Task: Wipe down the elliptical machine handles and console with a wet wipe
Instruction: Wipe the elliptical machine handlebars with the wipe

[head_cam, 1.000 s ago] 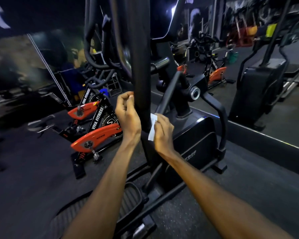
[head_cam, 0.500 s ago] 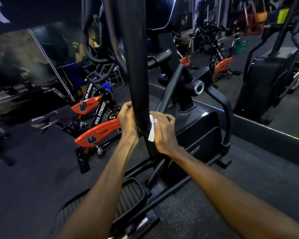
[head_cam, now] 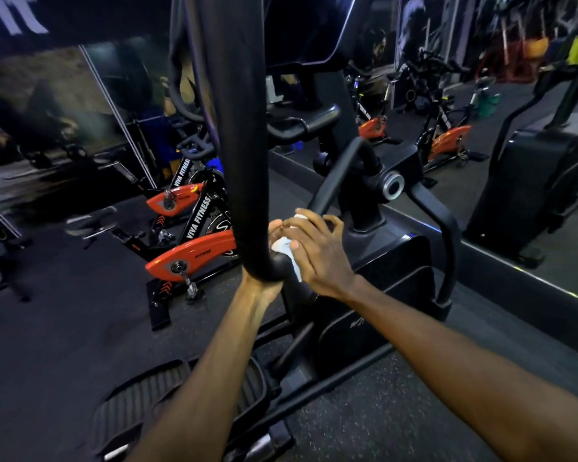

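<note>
While L hand (head_cam: 276,233) behind handle (head_cam: 241,145): R hand (head_cam: 317,251) curled w/ wipe (head_cam: 286,248).

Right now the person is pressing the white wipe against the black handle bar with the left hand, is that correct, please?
Not quite: the head view shows the right hand pressing the white wipe against the black handle bar. The left hand only grips the bar from behind.

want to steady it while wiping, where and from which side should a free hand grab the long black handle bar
Grip the handle bar on its straight round shaft just above the lower bend, coming from the left, since the right hand and wet wipe cover the right side. The left hand already sits behind that bend.
</note>
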{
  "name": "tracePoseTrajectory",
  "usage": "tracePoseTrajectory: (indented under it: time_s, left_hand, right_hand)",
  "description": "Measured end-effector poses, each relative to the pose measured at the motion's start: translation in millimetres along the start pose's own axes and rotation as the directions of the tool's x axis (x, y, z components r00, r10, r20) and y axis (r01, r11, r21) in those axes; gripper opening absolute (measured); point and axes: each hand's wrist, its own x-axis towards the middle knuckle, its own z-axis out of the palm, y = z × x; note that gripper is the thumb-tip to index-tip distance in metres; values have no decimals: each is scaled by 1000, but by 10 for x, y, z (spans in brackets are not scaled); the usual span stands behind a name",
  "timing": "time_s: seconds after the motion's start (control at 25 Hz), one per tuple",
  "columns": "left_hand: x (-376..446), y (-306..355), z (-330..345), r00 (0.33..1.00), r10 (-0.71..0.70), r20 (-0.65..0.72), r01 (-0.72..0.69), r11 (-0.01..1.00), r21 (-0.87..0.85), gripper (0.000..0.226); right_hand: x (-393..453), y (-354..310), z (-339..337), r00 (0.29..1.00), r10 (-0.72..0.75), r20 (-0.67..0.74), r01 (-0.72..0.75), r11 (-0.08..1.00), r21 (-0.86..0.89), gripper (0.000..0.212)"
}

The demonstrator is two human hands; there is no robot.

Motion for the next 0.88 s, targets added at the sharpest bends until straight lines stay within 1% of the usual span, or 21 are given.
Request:
tracePoseTrajectory:
  time_s: [0.04,0.08,0.12,0.16,0.2,0.24,0.32,0.36,0.4,0.48,0.52,0.56,0.64,0.68,0.72,0.76,0.8,0.84,0.88]
  left_hand:
    - [51,-34,14,1000,26,16,-25,998,-51,15]
    - [98,-81,42,997,74,18,-71,991,-113,10]
    - [141,-140,63,995,100,-18,-101,984,-149,25]
    - [193,-208,69,995,97,-35,-102,977,-188,36]
    - [227,-269,86,994,97,-47,-106,969,-222,40]
    - [248,-326,92,993,106,-50,-115,961,-253,38]
    - [298,-427,122,989,133,-61,-145,947,-287,32]
    - [323,-479,157,987,142,-74,-158,943,-294,31]
    - [363,-541,184,983,151,-104,-175,941,-290,32]
    - [451,-672,205,971,165,-173,-209,940,-271,35]
    - [475,-719,234,965,174,-196,-224,936,-271,38]
    - [499,-760,260,962,177,-208,-232,931,-281,41]
    - [544,-816,356,954,174,-243,-245,922,-300,40]
    - [565,-845,425,948,156,-278,-241,921,-306,36]
    - [595,-878,500,939,133,-316,-230,927,-295,33]
    - [618,-924,580,926,107,-363,-210,943,-257,30]
    - [644,-969,665,912,83,-402,-178,963,-204,27]
    - [660,-1007,748,897,64,-438,-136,981,-136,24]
    - [664,-1032,834,888,67,-455,-101,994,-51,23]
  right_hand:
    - [15,121,2,998,-59,18,60,997,-43,44]
    - [77,286,-7,997,-69,38,72,994,-81,44]
    - [161,433,-30,999,-17,41,22,995,-101,43]
    - [230,519,-53,998,54,30,-51,994,-99,43]
    - [257,555,-39,997,75,28,-73,994,-80,42]
    - [241,550,0,999,13,31,-11,998,-59,43]
    - [170,601,46,976,-212,53,215,975,-48,47]
    - [198,712,46,962,-264,73,268,962,-53,48]
    - [273,846,43,967,-240,90,245,968,-55,49]
    - [390,993,38,994,-66,81,70,997,-40,48]
    - [387,998,58,996,-42,79,44,999,-26,49]
    - [346,985,88,993,-96,72,97,995,-18,51]
    - [312,1047,94,962,-258,87,260,965,-21,54]
    - [364,1131,78,957,-267,112,271,963,-19,54]
    - [440,1208,58,970,-211,122,214,977,-15,52]
    - [492,1258,41,984,-135,119,136,991,-4,50]
    - [510,1281,37,988,-95,122,95,995,10,48]
    - [496,1304,54,983,-127,131,127,992,11,47]
    - [477,1343,70,968,-203,146,206,979,0,47]
